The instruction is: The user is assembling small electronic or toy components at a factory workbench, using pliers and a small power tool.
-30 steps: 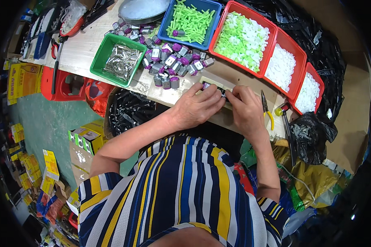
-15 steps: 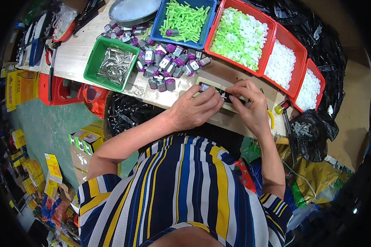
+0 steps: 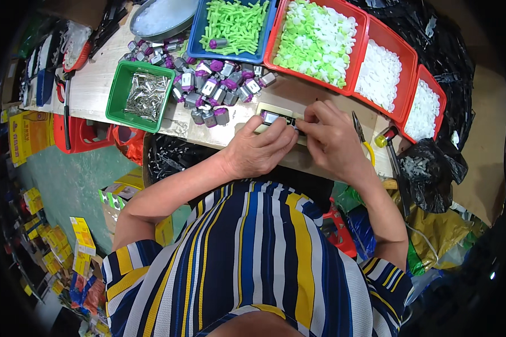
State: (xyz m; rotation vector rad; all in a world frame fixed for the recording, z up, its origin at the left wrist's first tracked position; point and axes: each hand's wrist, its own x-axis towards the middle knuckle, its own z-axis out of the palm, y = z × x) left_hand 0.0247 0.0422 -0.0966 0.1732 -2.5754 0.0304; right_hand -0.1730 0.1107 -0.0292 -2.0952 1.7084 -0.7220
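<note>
On our pale surface (image 3: 90, 84), we see a cream fixture (image 3: 275, 109) and a green bin (image 3: 116, 102) of silver pins (image 3: 147, 98) along the near edge, grey-and-purple blocks (image 3: 209, 87), and, toward the far edge, a blue bin (image 3: 197, 44) of lime-green pieces (image 3: 236, 25) beside red bins (image 3: 307, 77). Our shirt (image 3: 253, 247) has navy, white and yellow stripes.

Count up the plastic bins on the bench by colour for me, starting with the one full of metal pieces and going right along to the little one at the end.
Red bins: 3
Blue bin: 1
Green bin: 1
Total: 5
</note>
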